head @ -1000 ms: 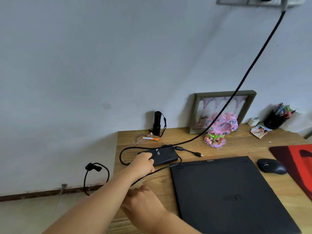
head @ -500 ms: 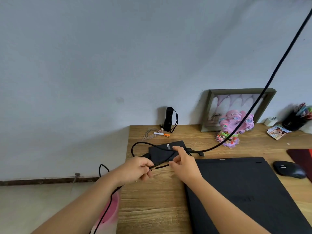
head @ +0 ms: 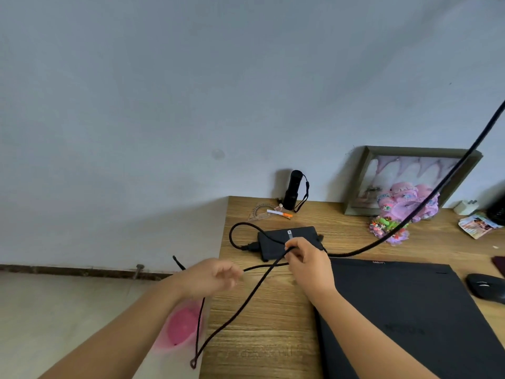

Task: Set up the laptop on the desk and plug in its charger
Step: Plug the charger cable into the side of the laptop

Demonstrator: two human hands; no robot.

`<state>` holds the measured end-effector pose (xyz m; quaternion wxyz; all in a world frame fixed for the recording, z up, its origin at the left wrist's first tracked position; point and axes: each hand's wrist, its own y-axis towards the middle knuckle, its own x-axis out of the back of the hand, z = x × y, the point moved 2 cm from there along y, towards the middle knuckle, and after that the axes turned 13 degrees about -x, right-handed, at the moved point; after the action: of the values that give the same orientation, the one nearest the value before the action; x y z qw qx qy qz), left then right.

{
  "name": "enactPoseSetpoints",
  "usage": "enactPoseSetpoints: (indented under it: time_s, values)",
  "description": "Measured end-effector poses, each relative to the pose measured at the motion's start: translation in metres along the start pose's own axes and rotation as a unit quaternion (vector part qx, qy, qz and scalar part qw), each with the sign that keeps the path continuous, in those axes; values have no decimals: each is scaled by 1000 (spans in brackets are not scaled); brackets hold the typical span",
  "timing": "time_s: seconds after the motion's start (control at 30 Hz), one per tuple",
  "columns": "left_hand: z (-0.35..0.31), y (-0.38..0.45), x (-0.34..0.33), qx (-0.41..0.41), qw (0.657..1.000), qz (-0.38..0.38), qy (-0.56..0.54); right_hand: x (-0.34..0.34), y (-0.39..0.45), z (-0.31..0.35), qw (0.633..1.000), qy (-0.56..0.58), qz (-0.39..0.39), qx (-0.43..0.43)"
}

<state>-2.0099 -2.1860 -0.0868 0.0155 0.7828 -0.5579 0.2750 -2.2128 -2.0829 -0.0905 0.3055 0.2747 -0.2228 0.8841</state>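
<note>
The wooden bench (head: 273, 324) fills the lower right of the frame. On it at lower right lies the closed black laptop (head: 404, 318). The charger brick (head: 276, 242) lies at centre, above the laptop's left corner. The right hand (head: 308, 258) is pinched on the charger cable (head: 246, 305); the left hand (head: 216, 277) is curled around the same cable.

Two hands — left (head: 211, 277), right (head: 308, 259). One closed laptop (head: 410, 318), one charger brick (head: 281, 240) beyond the right grip, one flashlight (head: 293, 189), one framed picture (head: 404, 176), one mouse (head: 486, 288) — all on one table (head: 273, 337).
</note>
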Motion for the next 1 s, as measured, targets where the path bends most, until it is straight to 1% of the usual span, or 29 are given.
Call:
enactPoseSetpoints:
  time_s: [0.1, 0.17, 0.27, 0.33, 0.4, 0.43, 0.5, 0.6, 0.67, 0.73, 0.8, 0.9, 0.97, 1.0]
  values:
    - [-21, 16, 4, -52, 988, -143, 16, -2, -16, 10, 996, -10, -19, 92]
    - [-38, 28, 4, -83, 976, -200, -23, -5, -28, 19, 985, -34, -32, 165]
    - [-59, 49, 1, -86, 958, -223, -159, -14, -41, 27, 966, -79, -23, 246]
    - [-69, 61, -2, -64, 947, -216, -228, -19, -48, 26, 950, -108, -24, 291]
    - [-73, 69, -8, -49, 935, -201, -288, -22, -52, 22, 944, -117, -8, 308]
    - [-73, 71, -10, -44, 936, -197, -288, -24, -52, 20, 945, -115, 14, 307]
    - [-68, 75, -17, -36, 949, -195, -244, -24, -52, 14, 943, -111, 56, 307]
    - [-55, 76, -26, -32, 971, -195, -137, -19, -50, -1, 948, -111, 72, 290]
    - [-46, 76, -34, -47, 983, -178, -27, -13, -46, -16, 959, -121, 72, 246]
    - [-38, 76, -43, -56, 984, -162, 42, -4, -40, -33, 972, -121, 73, 189]
    - [-28, 78, -54, -52, 988, -130, 66, 6, -33, -50, 982, -125, 60, 130]
    - [-14, 85, -75, -14, 996, -63, 55, 22, -21, -74, 988, -138, 35, 59]
    - [-7, 89, -86, -3, 998, -43, 55, 29, -14, -86, 989, -140, 29, 25]
    - [-5, 92, -90, -5, 997, -45, 59, 31, -10, -90, 990, -139, 29, 15]
